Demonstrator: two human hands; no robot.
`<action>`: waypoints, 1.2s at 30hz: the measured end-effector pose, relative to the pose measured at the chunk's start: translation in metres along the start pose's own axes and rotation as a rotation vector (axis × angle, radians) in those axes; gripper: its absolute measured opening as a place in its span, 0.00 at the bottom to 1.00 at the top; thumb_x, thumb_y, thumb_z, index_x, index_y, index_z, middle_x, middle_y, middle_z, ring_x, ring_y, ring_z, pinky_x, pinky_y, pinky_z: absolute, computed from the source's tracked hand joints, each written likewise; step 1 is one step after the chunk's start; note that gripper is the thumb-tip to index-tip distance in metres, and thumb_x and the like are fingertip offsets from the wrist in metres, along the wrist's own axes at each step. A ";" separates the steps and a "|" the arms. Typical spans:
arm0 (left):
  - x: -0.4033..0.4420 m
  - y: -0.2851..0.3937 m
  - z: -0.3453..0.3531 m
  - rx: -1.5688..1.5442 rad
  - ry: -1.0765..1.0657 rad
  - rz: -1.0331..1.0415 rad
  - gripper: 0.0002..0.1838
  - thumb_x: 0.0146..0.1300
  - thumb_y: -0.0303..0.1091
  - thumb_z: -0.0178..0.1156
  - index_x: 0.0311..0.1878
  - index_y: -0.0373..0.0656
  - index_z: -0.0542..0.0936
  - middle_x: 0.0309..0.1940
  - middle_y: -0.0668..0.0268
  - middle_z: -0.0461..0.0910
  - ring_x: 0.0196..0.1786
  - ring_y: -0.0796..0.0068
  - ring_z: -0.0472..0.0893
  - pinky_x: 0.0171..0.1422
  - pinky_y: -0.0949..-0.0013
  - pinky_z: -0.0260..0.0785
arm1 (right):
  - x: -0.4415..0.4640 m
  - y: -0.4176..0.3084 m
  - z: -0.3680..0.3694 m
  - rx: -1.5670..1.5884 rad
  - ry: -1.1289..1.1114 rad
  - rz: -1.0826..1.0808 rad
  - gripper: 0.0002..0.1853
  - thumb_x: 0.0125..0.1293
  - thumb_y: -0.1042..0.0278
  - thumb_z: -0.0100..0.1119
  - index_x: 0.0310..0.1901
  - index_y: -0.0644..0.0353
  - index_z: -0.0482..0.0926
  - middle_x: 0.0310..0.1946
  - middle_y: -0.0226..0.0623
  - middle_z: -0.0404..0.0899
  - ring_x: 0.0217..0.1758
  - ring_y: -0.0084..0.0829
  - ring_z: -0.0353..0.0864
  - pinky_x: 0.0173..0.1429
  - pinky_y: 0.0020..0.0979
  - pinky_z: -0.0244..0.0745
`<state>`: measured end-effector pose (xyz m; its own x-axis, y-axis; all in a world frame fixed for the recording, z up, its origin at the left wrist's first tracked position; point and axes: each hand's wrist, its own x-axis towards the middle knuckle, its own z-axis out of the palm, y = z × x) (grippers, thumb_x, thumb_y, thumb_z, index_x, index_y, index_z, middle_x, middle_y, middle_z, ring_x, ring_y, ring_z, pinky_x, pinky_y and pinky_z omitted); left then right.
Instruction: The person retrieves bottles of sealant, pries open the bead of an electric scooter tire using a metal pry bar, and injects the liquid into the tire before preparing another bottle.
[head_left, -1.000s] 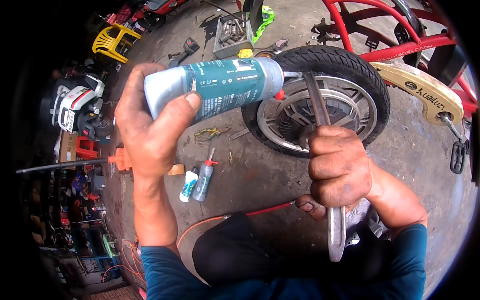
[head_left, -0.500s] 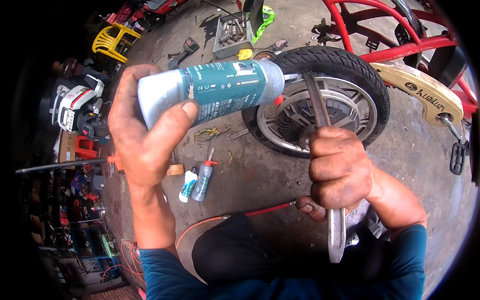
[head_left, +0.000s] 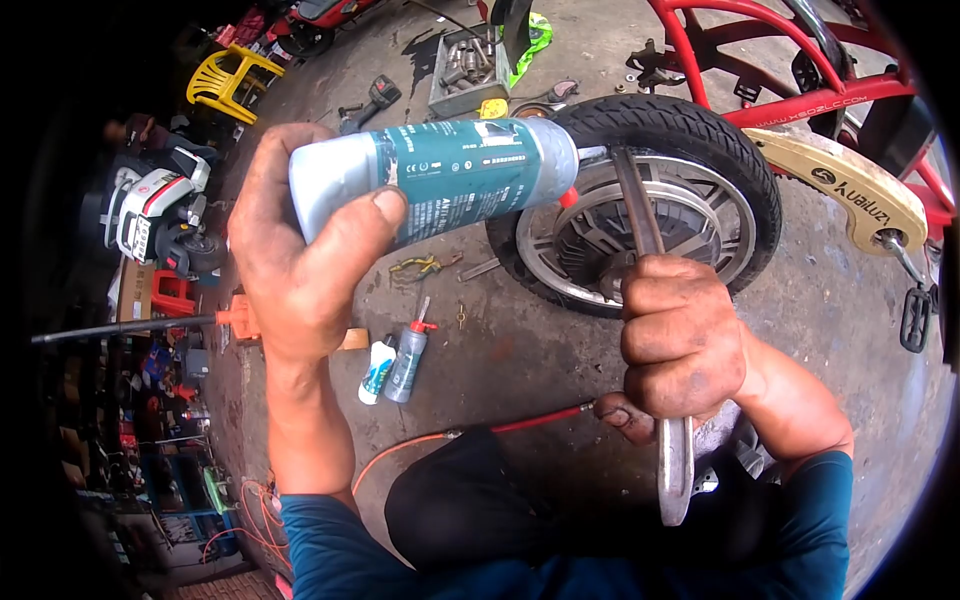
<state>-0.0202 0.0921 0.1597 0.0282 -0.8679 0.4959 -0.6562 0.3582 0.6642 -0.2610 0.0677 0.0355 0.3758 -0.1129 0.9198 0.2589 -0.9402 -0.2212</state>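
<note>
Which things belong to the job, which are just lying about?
In the job:
- large bottle, left hand
- metal bar, right hand
- wheel

Apparently lying about:
- pliers
- red-capped bottle
- white-and-blue bottle
- grey box

A pale grey bottle (head_left: 435, 180) with a teal label (head_left: 475, 172), printed in white, and a red cap (head_left: 569, 198). Dull silver lever (head_left: 675, 470). Black tyre (head_left: 690, 124), patterned with tread blocks. Red frame (head_left: 810, 107), pale lettering. Cream chain guard (head_left: 800, 160), black lettering. Yellow chair (head_left: 228, 85).
</note>
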 end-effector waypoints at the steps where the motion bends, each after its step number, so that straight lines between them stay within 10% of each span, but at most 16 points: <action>1: 0.000 0.000 0.000 -0.004 -0.003 -0.028 0.19 0.51 0.36 0.70 0.42 0.35 0.77 0.30 0.69 0.78 0.33 0.81 0.74 0.36 0.75 0.67 | 0.000 0.000 0.000 0.000 -0.001 -0.001 0.14 0.49 0.67 0.71 0.17 0.50 0.71 0.16 0.24 0.60 0.16 0.29 0.62 0.22 0.32 0.51; 36: -0.001 -0.005 -0.001 -0.003 -0.069 -0.016 0.19 0.52 0.33 0.69 0.45 0.35 0.77 0.31 0.70 0.77 0.33 0.83 0.74 0.37 0.76 0.67 | 0.000 0.000 0.000 -0.001 -0.004 0.000 0.15 0.49 0.66 0.71 0.17 0.50 0.71 0.16 0.25 0.60 0.16 0.28 0.62 0.22 0.32 0.51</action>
<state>-0.0160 0.0918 0.1560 -0.0131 -0.8953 0.4453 -0.6541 0.3445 0.6734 -0.2608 0.0676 0.0350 0.3792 -0.1113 0.9186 0.2585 -0.9405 -0.2207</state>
